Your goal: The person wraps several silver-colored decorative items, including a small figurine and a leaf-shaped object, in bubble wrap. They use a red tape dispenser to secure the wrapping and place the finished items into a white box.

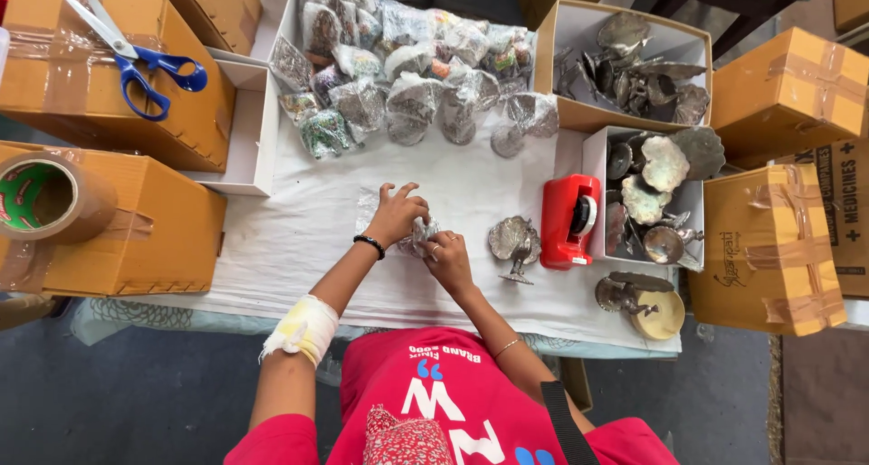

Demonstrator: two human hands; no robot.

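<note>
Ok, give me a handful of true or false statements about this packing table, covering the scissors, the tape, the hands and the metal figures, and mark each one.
1. The blue-handled scissors lie on a cardboard box. True.
2. Both hands, left hand and right hand, are on a small clear-wrapped item on the white cloth. True.
3. The red tape dispenser sits on top of the roll of brown tape. False: the dispenser stands on the cloth to the person's right; the roll rests on a box to their left.
4. The metal peacock figure is held in the right hand. False: it stands free on the cloth, beside the dispenser.
5. The left wrist carries a dark bracelet. True.
</note>
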